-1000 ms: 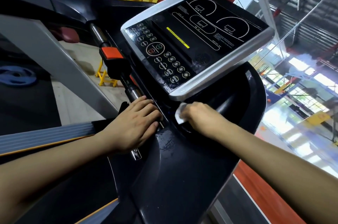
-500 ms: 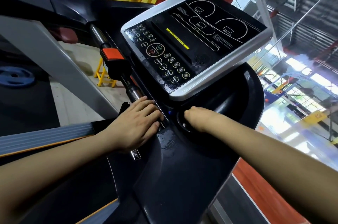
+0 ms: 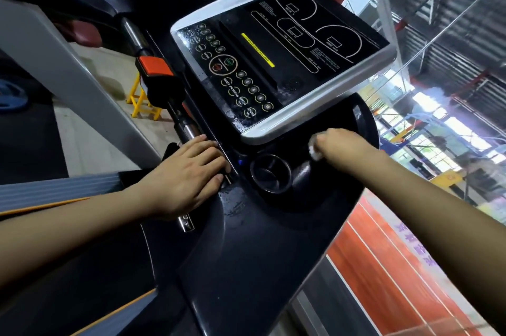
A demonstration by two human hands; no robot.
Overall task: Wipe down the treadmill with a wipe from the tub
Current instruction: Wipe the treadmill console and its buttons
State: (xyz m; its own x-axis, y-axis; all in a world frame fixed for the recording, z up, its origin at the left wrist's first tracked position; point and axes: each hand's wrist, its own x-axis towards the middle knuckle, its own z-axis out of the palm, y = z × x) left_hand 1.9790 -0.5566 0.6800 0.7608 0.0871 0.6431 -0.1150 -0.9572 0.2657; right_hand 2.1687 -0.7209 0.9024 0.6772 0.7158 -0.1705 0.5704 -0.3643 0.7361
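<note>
While left hand (image 3: 186, 176) lies flat, right hand (image 3: 339, 144) clutches wipe (image 3: 314, 147) on treadmill (image 3: 246, 239) (wet-streaked).

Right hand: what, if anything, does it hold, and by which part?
The right hand holds a white wipe, bunched under its curled fingers; only an edge shows. The exact part cannot be told.

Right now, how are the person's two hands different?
The left hand lies flat with straight fingers and holds nothing; the right hand is curled around a white wipe. The left rests beside the cup holder, the right beyond it. Both touch the treadmill.
</note>
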